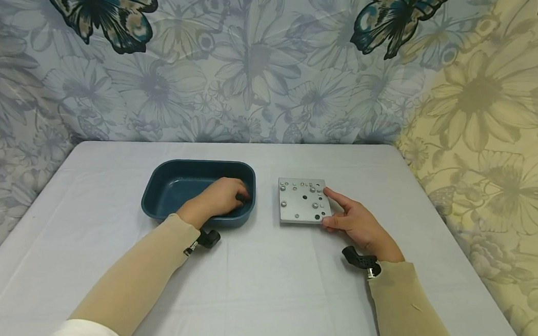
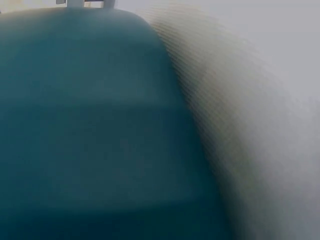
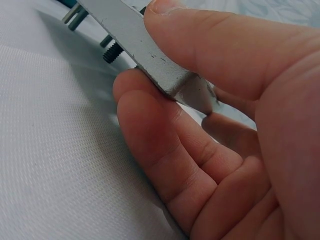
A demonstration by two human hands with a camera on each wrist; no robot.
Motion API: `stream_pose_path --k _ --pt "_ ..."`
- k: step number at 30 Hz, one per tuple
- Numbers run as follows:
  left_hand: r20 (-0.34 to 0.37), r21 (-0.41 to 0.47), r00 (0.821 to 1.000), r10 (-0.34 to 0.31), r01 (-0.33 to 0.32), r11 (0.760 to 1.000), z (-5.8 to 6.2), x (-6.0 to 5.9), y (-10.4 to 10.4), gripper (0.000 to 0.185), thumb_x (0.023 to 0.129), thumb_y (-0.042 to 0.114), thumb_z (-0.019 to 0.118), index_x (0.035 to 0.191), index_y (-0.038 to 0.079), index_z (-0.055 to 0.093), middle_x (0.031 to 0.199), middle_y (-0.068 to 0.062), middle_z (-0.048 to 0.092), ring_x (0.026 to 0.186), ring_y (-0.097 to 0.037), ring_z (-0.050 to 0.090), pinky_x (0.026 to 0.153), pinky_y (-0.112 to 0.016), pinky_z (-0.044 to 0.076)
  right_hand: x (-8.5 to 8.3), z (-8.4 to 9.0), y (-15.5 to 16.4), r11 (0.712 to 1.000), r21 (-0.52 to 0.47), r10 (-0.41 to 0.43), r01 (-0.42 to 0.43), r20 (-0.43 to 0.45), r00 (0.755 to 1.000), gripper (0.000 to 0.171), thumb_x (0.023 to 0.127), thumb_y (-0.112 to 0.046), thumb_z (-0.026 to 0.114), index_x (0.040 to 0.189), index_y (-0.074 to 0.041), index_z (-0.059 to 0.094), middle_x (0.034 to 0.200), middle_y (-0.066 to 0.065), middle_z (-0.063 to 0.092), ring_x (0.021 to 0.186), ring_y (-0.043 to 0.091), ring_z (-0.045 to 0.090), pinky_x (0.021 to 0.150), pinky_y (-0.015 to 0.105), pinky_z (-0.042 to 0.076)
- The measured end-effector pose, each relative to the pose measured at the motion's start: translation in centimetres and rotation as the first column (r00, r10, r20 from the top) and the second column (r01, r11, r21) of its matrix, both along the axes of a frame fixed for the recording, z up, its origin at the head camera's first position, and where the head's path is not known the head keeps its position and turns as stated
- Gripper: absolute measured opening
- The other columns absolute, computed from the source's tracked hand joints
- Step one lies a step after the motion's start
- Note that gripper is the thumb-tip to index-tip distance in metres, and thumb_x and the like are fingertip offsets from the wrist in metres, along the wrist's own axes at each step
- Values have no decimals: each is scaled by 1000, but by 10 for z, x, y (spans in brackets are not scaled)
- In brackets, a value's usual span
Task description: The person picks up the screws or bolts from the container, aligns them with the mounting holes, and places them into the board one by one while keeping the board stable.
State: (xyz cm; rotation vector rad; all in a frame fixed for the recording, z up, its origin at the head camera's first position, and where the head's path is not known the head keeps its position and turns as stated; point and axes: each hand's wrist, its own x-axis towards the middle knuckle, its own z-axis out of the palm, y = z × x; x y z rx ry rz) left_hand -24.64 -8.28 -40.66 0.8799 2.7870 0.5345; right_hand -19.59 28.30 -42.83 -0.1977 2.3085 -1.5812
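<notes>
Right hand (image 1: 362, 227) pinching metal plate (image 1: 303, 201) at its corner: stiff, probably heavy, slick-edged. Left hand (image 1: 221, 198) down in blue tub (image 1: 166, 179), fingers curled, contents hidden.

No text, label, brand, number or sign can be read in any view — the metal plate (image 1: 303, 200) at centre frame shows only holes and screws, and the teal tub (image 1: 189, 181) to its left and the butterfly-printed backdrop (image 1: 257, 59) carry no lettering.

Grey drilled plate (image 1: 303, 201) beside dark teal tub (image 1: 175, 183), bolts through it
</notes>
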Motion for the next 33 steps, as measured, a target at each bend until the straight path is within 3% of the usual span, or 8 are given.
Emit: stream_pose_path --k 7,15,19,22,25,28,30,33 --pt "-49 -25 999 -3 2 1000 2 1 1 19 89 1 67 104 8 78 109 -6 68 107 -26 62 95 -38 49 -1 0 -1 1000 4 8 -8 -10 1000 92 81 -23 85 157 -24 33 80 17 69 75 23 65 77 26 51" --pt "25 36 997 77 -78 996 2 -1 -2 20 94 8 66 111 6 76 117 -10 68 117 -29 58 101 -43 44 -1 0 0 1000 27 5 -4 -22 1000 91 82 -23 85 157 -25 34 80 17 69 76 25 66 78 26 51" --pt "76 131 987 143 -152 980 2 -2 -3 18 93 8 67 109 9 76 112 -7 68 106 -25 62 92 -40 49 -1 -1 0 1000 9 6 -6 -25 1000 91 81 -24 85 157 -23 34 81 17 70 76 24 66 77 26 52" --pt "196 264 956 217 -265 927 4 -2 -5 19 91 8 68 109 12 75 106 -4 68 95 -21 61 82 -38 51 -1 -2 -1 1000 -6 5 -5 -20 1000 92 80 -24 86 157 -23 34 81 17 70 75 23 66 77 26 52" --pt "348 390 903 252 -384 837 8 0 -8 25 89 7 70 112 12 73 106 -6 67 93 -21 61 79 -37 51 -1 -2 -1 1000 -11 4 -5 -20 1000 92 81 -24 85 157 -22 34 80 17 70 75 23 66 76 26 52" --pt "446 456 860 250 -458 763 11 0 -10 31 88 5 71 118 11 72 112 -9 66 95 -23 61 82 -38 50 -1 -2 0 1000 -2 4 -4 -28 1000 92 81 -24 85 157 -21 34 80 17 70 76 23 67 77 26 52" --pt "485 470 837 252 -493 732 12 0 -12 33 88 5 72 120 11 72 115 -10 66 98 -23 61 87 -40 49 -1 -2 0 1000 7 -2 2 -30 1000 92 80 -25 86 157 -22 35 79 16 70 76 23 67 77 26 51" --pt "519 471 813 264 -530 705 14 0 -14 32 88 7 73 119 12 73 121 -7 65 106 -23 60 95 -42 46 -1 -2 1 1000 25 3 -2 -36 999 93 80 -28 86 157 -23 35 79 16 70 77 23 67 79 26 50"
